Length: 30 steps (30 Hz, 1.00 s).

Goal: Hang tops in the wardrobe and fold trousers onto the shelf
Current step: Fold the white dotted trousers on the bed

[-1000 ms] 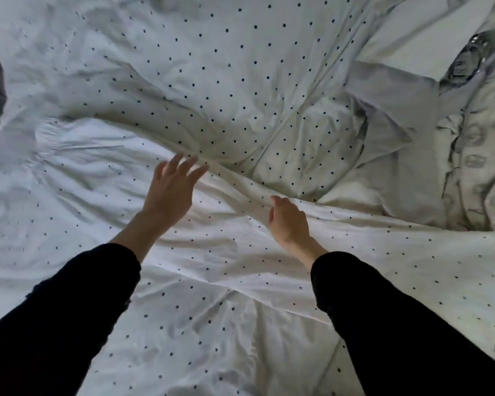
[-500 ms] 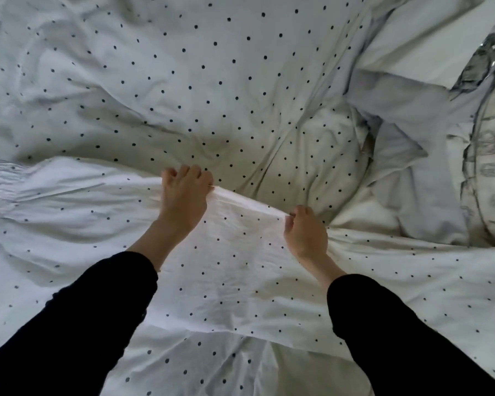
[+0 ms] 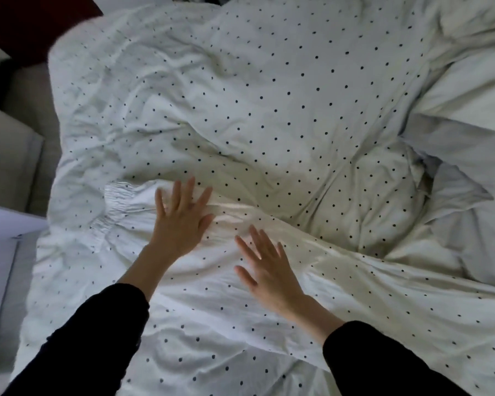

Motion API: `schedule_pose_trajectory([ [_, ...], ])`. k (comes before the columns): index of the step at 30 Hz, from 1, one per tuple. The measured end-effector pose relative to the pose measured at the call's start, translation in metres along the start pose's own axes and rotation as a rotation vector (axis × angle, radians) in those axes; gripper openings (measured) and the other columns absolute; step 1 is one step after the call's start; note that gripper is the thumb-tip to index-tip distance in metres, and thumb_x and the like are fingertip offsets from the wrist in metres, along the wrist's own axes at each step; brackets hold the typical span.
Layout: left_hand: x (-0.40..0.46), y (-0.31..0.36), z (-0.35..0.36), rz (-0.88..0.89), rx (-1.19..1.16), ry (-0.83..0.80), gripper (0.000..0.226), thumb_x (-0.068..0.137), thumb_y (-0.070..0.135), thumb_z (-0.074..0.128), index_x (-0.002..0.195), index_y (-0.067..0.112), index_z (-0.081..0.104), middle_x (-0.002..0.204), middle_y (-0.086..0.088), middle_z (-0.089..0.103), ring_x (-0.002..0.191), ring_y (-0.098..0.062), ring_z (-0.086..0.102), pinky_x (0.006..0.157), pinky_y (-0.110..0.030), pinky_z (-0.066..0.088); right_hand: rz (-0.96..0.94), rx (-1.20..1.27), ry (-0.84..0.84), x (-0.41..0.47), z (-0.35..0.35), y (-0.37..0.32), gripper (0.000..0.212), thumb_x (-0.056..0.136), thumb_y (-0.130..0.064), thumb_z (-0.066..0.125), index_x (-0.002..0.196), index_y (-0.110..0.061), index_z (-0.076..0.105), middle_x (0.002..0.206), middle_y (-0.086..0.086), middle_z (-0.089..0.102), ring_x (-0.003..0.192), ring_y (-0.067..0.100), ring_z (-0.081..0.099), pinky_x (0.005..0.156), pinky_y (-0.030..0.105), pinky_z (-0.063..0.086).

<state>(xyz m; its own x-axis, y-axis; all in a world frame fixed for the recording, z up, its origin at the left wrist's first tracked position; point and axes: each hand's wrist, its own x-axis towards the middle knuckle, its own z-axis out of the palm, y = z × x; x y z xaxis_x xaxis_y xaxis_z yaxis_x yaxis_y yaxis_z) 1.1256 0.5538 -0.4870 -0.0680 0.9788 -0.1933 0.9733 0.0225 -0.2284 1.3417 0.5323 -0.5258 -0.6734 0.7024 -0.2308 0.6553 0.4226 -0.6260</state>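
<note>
Both palms flat, fingers spread, gripping nothing: left hand [image 3: 180,221] beside the elastic waistband [image 3: 117,201], right hand [image 3: 269,270] lower on the dotted trousers [image 3: 212,295], spread over the duvet [image 3: 269,95]. Best smoothing outward from fingertips before folding.

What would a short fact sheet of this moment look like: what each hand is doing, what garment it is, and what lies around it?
left hand: flat, fingers spread, on the garment near its gathered waistband
right hand: flat, fingers straight, on the same cloth
garment: white dotted trousers, spread out
under it: white dotted duvet, rumpled
far right: plain white pillows
sleeves: dark, on both arms
</note>
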Motion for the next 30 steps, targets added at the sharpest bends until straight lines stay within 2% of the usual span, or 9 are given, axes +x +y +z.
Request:
schedule_pose_trajectory([
  [5, -0.036, -0.057, 0.009, -0.147, -0.059, -0.038, 0.06, 0.097, 0.053, 0.009, 0.147, 0.025, 0.026, 0.153, -0.014, 0.026, 0.137, -0.04, 0.028, 0.103, -0.068, 0.018, -0.182, -0.215, 0.106, 0.029, 0.019, -0.057, 0.057, 0.092, -0.05, 0.029, 0.143, -0.025, 0.034, 0.153, 0.01, 0.031, 0.139, 0.031, 0.031, 0.103, 0.065, 0.029],
  [9, -0.072, -0.087, 0.028, -0.377, -0.249, -0.057, 0.06, 0.097, 0.054, 0.016, 0.149, 0.033, -0.003, 0.159, -0.006, -0.004, 0.145, -0.032, 0.001, 0.111, -0.061, 0.006, -0.201, -0.349, 0.121, 0.05, 0.036, -0.081, 0.062, 0.087, -0.058, 0.033, 0.141, -0.029, 0.04, 0.153, 0.009, 0.03, 0.14, 0.035, 0.028, 0.098, 0.072, 0.027],
  [12, -0.083, -0.097, 0.028, -0.639, -0.619, -0.027, 0.076, 0.094, 0.055, 0.033, 0.149, 0.025, -0.01, 0.158, -0.009, -0.011, 0.145, -0.028, -0.007, 0.114, -0.054, 0.006, -0.154, -0.394, 0.129, 0.063, 0.047, -0.088, 0.065, 0.085, -0.063, 0.034, 0.142, -0.031, 0.037, 0.155, 0.007, 0.027, 0.142, 0.036, 0.022, 0.1, 0.075, 0.019],
  [17, -0.072, -0.114, 0.025, -1.216, -1.526, 0.157, 0.102, 0.068, 0.058, 0.074, 0.142, 0.007, 0.027, 0.14, -0.01, 0.042, 0.125, -0.029, 0.046, 0.101, -0.038, 0.038, -0.118, -0.442, 0.134, 0.07, 0.062, -0.088, 0.065, 0.088, -0.063, 0.029, 0.142, -0.029, 0.041, 0.154, 0.007, 0.029, 0.141, 0.037, 0.024, 0.1, 0.075, 0.02],
  [20, -0.076, -0.13, 0.019, -1.314, -1.983, 0.286, 0.061, 0.071, 0.027, 0.081, 0.12, 0.002, 0.055, 0.114, -0.011, 0.062, 0.097, -0.024, 0.061, 0.092, -0.039, 0.049, -0.117, -0.455, 0.081, 0.072, 0.064, -0.088, 0.065, 0.087, -0.063, 0.03, 0.14, -0.028, 0.045, 0.153, 0.007, 0.032, 0.139, 0.038, 0.028, 0.098, 0.075, 0.023],
  [23, -0.081, -0.129, 0.004, -1.202, -1.894, 0.357, 0.024, 0.074, 0.01, 0.078, 0.092, 0.005, 0.064, 0.095, -0.011, 0.066, 0.088, -0.026, 0.062, 0.086, -0.034, 0.054, -0.097, -0.455, 0.026, 0.074, 0.057, -0.093, 0.065, 0.086, -0.064, 0.026, 0.142, -0.032, 0.039, 0.155, 0.005, 0.025, 0.141, 0.037, 0.024, 0.099, 0.075, 0.023],
  [26, -0.088, -0.108, -0.023, -1.042, -1.453, 0.507, 0.023, 0.077, 0.021, 0.077, 0.076, 0.011, 0.057, 0.073, -0.003, 0.061, 0.069, -0.022, 0.057, 0.06, -0.028, 0.048, -0.107, -0.357, -0.055, 0.074, 0.043, -0.095, 0.072, 0.084, -0.065, 0.007, 0.15, -0.036, 0.012, 0.159, -0.004, -0.01, 0.146, 0.026, -0.012, 0.109, 0.065, -0.002],
  [28, -0.095, -0.089, -0.042, -0.926, -1.172, 0.56, 0.028, 0.078, 0.029, 0.076, 0.081, 0.008, 0.056, 0.072, -0.003, 0.06, 0.068, -0.022, 0.053, 0.06, -0.029, 0.04, -0.046, -0.082, -0.072, 0.063, 0.026, -0.099, 0.068, 0.09, -0.063, 0.006, 0.15, -0.031, 0.016, 0.16, -0.007, -0.003, 0.147, 0.016, -0.008, 0.116, 0.053, -0.004],
  [30, -0.101, -0.064, -0.058, -0.711, -1.061, 0.649, 0.027, 0.081, 0.025, 0.073, 0.099, 0.008, 0.062, 0.086, -0.005, 0.066, 0.076, -0.022, 0.059, 0.068, -0.03, 0.045, 0.072, 0.327, 0.006, 0.049, 0.004, -0.098, 0.053, 0.1, -0.047, 0.021, 0.147, -0.025, 0.029, 0.156, -0.006, 0.022, 0.145, 0.011, 0.015, 0.117, 0.037, 0.012],
])
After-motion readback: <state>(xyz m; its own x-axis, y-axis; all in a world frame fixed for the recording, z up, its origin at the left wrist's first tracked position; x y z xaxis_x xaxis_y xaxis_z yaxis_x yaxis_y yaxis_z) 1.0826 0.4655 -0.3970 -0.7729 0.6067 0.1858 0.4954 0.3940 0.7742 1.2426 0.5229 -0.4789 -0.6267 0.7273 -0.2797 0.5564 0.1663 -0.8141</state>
